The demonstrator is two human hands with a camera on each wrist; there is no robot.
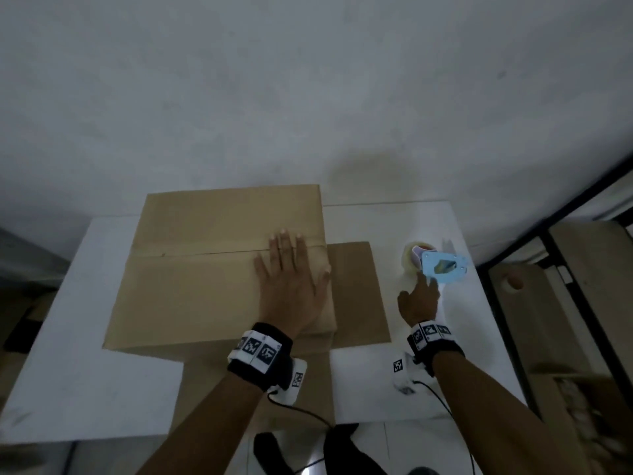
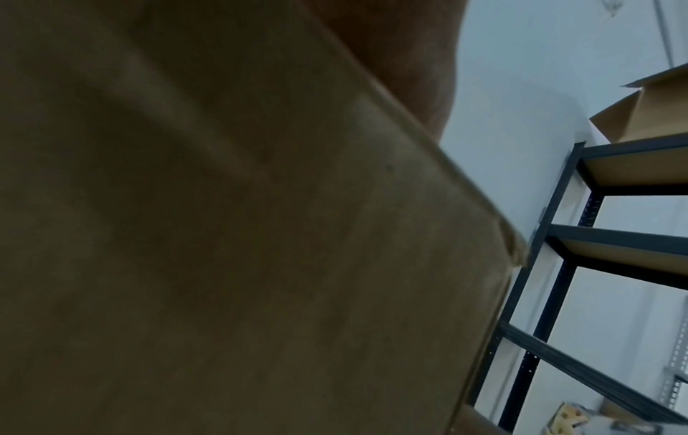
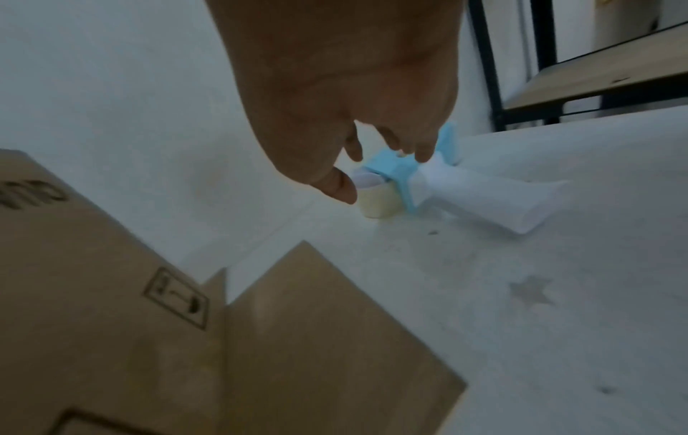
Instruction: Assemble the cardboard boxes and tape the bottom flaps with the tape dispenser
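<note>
A brown cardboard box point(image 1: 205, 286) stands on the white table point(image 1: 68, 337) with its flaps folded shut and the seam running left to right. My left hand point(image 1: 291, 279) lies flat on that seam near the box's right end, fingers straight; in the left wrist view only the palm point(image 2: 402, 59) and cardboard point(image 2: 223, 235) show. A loose flap point(image 1: 356, 293) lies on the table to the right. The blue and white tape dispenser point(image 1: 442, 267) rests further right. My right hand point(image 1: 419, 299) reaches over it, fingers point(image 3: 424, 156) loosely bent just above its blue frame point(image 3: 398, 173), gripping nothing.
A dark metal shelving rack point(image 1: 565, 269) stands close to the table's right edge, and a cardboard box point(image 2: 651, 117) sits on its top shelf. The grey wall rises straight behind the table. Another flap point(image 1: 257, 389) hangs over the near edge.
</note>
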